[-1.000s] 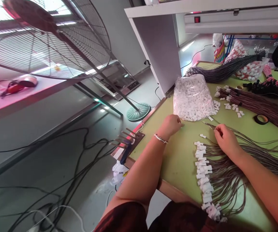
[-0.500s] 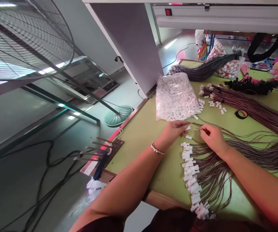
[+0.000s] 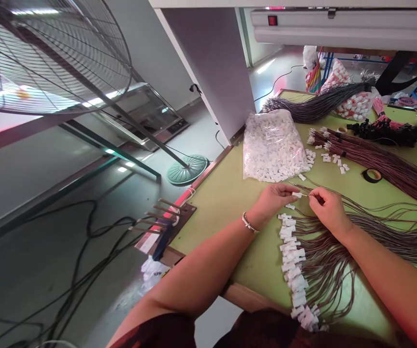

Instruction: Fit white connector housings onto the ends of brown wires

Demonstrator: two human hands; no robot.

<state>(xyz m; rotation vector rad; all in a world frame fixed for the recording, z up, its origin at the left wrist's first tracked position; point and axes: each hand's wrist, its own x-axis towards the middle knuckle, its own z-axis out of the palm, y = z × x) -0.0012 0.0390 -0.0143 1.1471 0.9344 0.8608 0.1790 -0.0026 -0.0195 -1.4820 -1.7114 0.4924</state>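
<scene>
My left hand [image 3: 275, 199] pinches a small white plastic connector housing [image 3: 297, 195] above the green tabletop. Close on its right, my right hand [image 3: 326, 205] grips a thin wire [image 3: 305, 195] whose tip points into or against the housing; how deep it sits I cannot tell. Below the hands runs a column of white connectors [image 3: 292, 256] fitted on the ends of brown wires [image 3: 329, 270]. One more white connector [image 3: 290, 207] lies just under my left fingers. Beyond my hands rests a clear plastic bag full of white connectors [image 3: 273, 145].
Loose connectors [image 3: 326, 158] lie beside the bag. A roll of black tape [image 3: 371, 175] and bundles of brown wires [image 3: 378, 159] are on the right. Dark wires [image 3: 313, 104] lie at the back. A pegged block [image 3: 177, 224] sits at the table's left edge, and a fan [image 3: 56, 58] stands further left.
The connector in my left hand has turned level and met the wire tip from my right hand; before, the two were apart. The whole view has shifted slightly.
</scene>
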